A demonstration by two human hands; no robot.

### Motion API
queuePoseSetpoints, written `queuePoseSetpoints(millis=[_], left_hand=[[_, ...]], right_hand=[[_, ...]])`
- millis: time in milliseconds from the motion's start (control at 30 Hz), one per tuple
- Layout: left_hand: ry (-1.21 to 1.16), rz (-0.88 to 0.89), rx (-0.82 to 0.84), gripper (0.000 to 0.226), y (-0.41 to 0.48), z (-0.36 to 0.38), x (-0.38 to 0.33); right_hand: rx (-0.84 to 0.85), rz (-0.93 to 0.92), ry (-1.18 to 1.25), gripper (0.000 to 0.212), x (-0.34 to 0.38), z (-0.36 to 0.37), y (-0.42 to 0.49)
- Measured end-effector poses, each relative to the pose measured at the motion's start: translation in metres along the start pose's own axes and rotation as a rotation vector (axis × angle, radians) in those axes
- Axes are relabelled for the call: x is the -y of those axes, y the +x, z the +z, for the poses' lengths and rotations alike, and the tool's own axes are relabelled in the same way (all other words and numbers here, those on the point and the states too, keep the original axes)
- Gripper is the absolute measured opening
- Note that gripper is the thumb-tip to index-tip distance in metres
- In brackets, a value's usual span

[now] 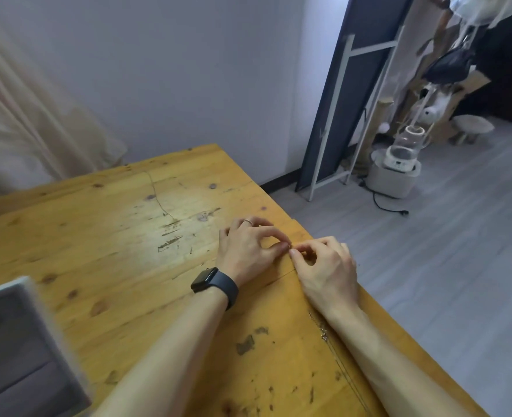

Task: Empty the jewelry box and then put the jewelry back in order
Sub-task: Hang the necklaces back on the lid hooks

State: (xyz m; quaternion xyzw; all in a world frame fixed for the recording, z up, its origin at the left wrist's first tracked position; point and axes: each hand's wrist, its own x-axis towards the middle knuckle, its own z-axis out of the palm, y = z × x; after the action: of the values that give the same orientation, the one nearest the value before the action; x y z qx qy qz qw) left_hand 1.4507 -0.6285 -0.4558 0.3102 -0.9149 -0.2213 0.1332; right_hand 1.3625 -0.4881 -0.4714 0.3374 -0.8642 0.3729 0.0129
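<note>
Hands left (248, 251), right (327, 266) on necklace (324, 335), table (98, 236) edge

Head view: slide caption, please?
Left hand and right hand pinch a small jewelry piece; chain lies beside the right forearm.

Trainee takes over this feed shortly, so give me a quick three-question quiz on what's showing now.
1. True or false: the left hand and right hand both pinch a small gold item between them.
2. Which wrist wears the dark watch? A left, B right.
3. Fill in: a thin chain lies on the wooden ___ by the right forearm.
Key: 1 true; 2 A; 3 table.
</note>
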Motion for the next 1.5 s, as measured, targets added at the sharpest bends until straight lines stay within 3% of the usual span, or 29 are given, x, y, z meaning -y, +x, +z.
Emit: queuePoseSetpoints(millis=[1000, 1100, 1233, 1500], left_hand=[[-0.147, -0.01, 0.089, 0.013, 0.001, -0.011, 0.005], [-0.128, -0.016, 0.136, 0.022, -0.011, -0.023, -0.002], [0.057, 0.032, 0.104, 0.034, -0.045, -0.04, -0.016], [0.066, 0.219, 0.124, 0.035, -0.131, -0.029, -0.063]], right_hand=[[0.021, -0.01, 0.025, 0.011, -0.003, -0.002, 0.001], [0.083, 0.02, 0.058, 0.015, -0.004, -0.008, 0.003], [0.22, 0.075, 0.142, 0.025, 0.0, -0.035, 0.004], [0.175, 0.138, 0.195, 0.026, -0.022, -0.125, -0.099]])
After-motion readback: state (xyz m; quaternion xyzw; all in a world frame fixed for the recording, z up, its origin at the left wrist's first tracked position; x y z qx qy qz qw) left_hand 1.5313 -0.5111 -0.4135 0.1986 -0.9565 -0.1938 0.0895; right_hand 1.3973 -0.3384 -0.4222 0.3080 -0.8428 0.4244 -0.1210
